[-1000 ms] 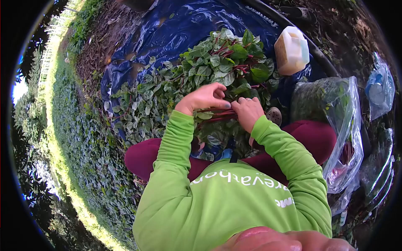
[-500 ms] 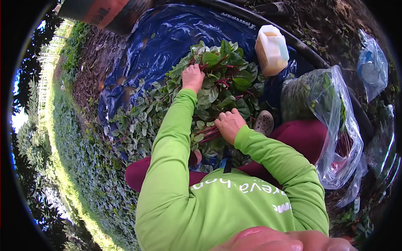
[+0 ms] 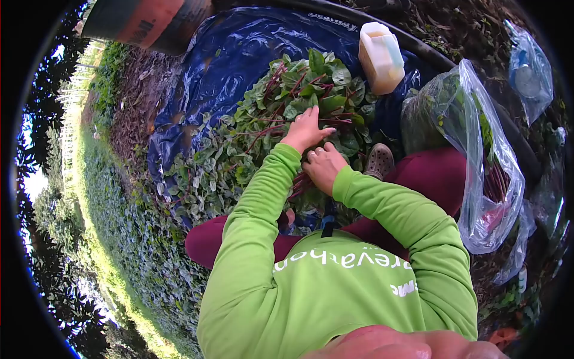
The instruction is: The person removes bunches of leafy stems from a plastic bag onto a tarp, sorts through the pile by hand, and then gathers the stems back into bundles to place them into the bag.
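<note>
Over the pile of leafy greens (image 3: 257,107) with reddish stems, my left hand (image 3: 306,129) is spread, thumb apart from the fingers, with nothing visibly gripped. Just below and to its right, my right hand (image 3: 324,168) is closed around a bundle of red stems (image 3: 298,186) low over my lap. The fingertips of the two hands are near each other. Part of the bundle is hidden under my right hand and sleeve. The greens lie on a blue plastic sheet (image 3: 239,45).
A whitish plastic jug (image 3: 381,60) stands at the pile's upper right. Right of my knee is a clear bag (image 3: 478,137) with greens inside. A smaller bag (image 3: 530,78) lies farther right. A dark container with an orange band (image 3: 146,23) is at the upper left.
My left hand reached up to the pile and then came back down toward my right hand, its fingers now spread. My right hand stays low with the stems. The view has shifted.
</note>
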`<move>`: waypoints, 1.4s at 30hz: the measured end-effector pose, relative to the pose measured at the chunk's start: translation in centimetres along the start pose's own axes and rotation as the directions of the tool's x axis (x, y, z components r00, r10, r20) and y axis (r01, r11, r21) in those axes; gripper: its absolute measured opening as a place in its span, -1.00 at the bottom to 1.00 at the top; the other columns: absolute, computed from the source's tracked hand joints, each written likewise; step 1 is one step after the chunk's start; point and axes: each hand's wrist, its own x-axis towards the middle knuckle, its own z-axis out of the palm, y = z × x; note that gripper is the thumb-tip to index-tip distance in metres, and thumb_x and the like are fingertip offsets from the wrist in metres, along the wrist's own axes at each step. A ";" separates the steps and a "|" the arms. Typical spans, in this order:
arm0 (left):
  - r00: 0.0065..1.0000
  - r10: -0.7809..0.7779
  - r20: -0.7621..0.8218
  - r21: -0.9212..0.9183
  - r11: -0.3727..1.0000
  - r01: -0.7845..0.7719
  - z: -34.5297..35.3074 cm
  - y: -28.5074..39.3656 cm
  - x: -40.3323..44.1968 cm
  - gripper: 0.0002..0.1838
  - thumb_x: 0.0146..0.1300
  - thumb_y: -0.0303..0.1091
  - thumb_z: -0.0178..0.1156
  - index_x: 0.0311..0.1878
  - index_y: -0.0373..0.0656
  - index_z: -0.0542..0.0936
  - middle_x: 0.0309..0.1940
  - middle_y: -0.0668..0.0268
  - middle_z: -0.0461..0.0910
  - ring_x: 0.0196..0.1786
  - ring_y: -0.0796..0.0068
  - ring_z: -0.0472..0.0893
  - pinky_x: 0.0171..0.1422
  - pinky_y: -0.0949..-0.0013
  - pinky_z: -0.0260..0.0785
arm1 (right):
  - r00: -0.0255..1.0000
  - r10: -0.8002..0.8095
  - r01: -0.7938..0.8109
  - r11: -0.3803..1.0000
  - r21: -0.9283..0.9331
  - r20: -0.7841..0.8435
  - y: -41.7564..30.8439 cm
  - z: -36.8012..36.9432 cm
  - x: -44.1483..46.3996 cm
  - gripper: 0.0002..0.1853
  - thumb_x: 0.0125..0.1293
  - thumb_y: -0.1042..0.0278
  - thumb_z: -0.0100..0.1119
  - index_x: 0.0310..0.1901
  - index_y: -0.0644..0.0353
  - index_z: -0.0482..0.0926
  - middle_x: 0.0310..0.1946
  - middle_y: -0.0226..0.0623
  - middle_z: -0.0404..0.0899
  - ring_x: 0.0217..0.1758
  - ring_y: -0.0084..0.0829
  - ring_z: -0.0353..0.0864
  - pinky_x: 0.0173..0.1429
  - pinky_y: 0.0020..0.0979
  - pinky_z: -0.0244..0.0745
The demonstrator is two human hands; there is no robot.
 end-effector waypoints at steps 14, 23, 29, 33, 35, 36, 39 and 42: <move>0.882 0.223 -0.415 0.023 0.972 -0.234 2.2 -2.0 -0.4 -0.57 -0.02 -0.30 0.55 -0.05 -0.13 0.66 -0.16 0.22 0.64 -0.02 0.07 0.62 0.13 0.13 0.49 | 0.998 -0.033 0.032 0.999 -0.025 -0.052 -0.7 1.0 -1.1 -0.86 0.24 0.26 0.15 -0.30 0.00 0.69 -0.26 -0.33 0.61 -0.08 -0.34 0.62 0.12 -0.22 0.34; 0.893 0.195 -0.406 -0.089 0.964 -0.251 1.6 -3.9 0.3 -0.76 0.12 -0.38 0.37 -0.11 -0.06 0.68 -0.19 0.17 0.63 -0.04 0.08 0.63 0.08 0.11 0.50 | 0.998 -0.051 0.052 0.999 -0.015 0.033 -0.7 0.1 -1.3 -0.85 0.24 0.28 0.15 -0.24 0.00 0.71 -0.23 -0.34 0.62 -0.05 -0.34 0.63 0.13 -0.22 0.34; 0.844 0.172 -0.508 -0.222 0.920 -0.322 -0.7 -5.1 -1.1 -0.72 0.25 -0.43 0.18 0.00 0.01 0.71 -0.22 0.16 0.63 -0.08 0.06 0.63 0.02 0.10 0.51 | 0.998 -0.048 0.049 0.999 -0.007 0.028 -0.5 -0.4 -1.3 -0.84 0.23 0.29 0.16 -0.22 0.01 0.71 -0.22 -0.33 0.61 0.00 -0.33 0.63 0.16 -0.21 0.34; 0.865 0.149 -0.479 -0.101 0.970 -0.223 -3.2 -4.3 -4.4 -0.56 0.23 -0.43 0.20 0.15 0.17 0.73 -0.31 0.21 0.57 -0.15 0.13 0.60 0.01 0.14 0.50 | 0.998 -0.022 0.022 1.000 0.002 -0.058 -0.6 -2.1 -1.4 -0.83 0.23 0.29 0.17 -0.22 -0.02 0.74 -0.11 -0.30 0.63 0.05 -0.31 0.61 0.15 -0.22 0.34; 0.913 0.128 -0.388 -0.198 0.956 -0.218 -2.5 -4.4 -6.1 -0.61 0.22 -0.41 0.21 0.09 0.16 0.76 -0.29 0.21 0.58 -0.13 0.14 0.60 0.02 0.15 0.49 | 0.984 -0.011 0.018 0.999 0.039 -0.179 -0.5 -3.1 -1.6 -0.83 0.23 0.32 0.15 -0.19 0.07 0.66 0.08 -0.13 0.58 0.18 -0.22 0.56 0.27 -0.13 0.34; 0.937 0.095 -0.336 -0.322 0.923 -0.209 -1.8 -4.3 -7.1 -0.63 0.19 -0.42 0.23 0.04 0.16 0.78 -0.26 0.21 0.61 -0.12 0.12 0.60 0.04 0.17 0.49 | 0.954 -0.023 0.023 1.000 -0.004 -0.299 -0.2 -2.7 -1.7 -0.82 0.23 0.33 0.15 -0.16 0.11 0.64 0.24 -0.05 0.50 0.28 -0.15 0.51 0.38 -0.06 0.30; 0.980 0.127 -0.156 -0.607 0.770 -0.196 -0.5 -3.9 -9.4 -0.65 0.15 -0.43 0.26 0.03 -0.09 0.78 -0.29 0.26 0.69 -0.14 0.35 0.62 0.06 0.31 0.47 | 0.909 0.061 -0.071 0.997 -0.008 -0.412 0.3 -1.7 -0.9 -0.81 0.25 0.34 0.14 -0.14 0.12 0.63 0.23 -0.04 0.54 0.31 -0.14 0.52 0.46 -0.01 0.24; 0.996 0.009 0.087 -0.887 0.455 0.073 -1.4 -4.1 -10.3 -0.68 0.19 -0.46 0.24 0.01 -0.24 0.77 -0.19 0.36 0.73 -0.11 0.53 0.61 0.09 0.43 0.44 | 0.992 0.102 -0.101 0.995 0.013 -0.074 0.3 -2.1 -0.8 -0.84 0.28 0.32 0.12 -0.15 0.06 0.62 -0.02 -0.22 0.64 0.15 -0.25 0.59 0.27 -0.12 0.34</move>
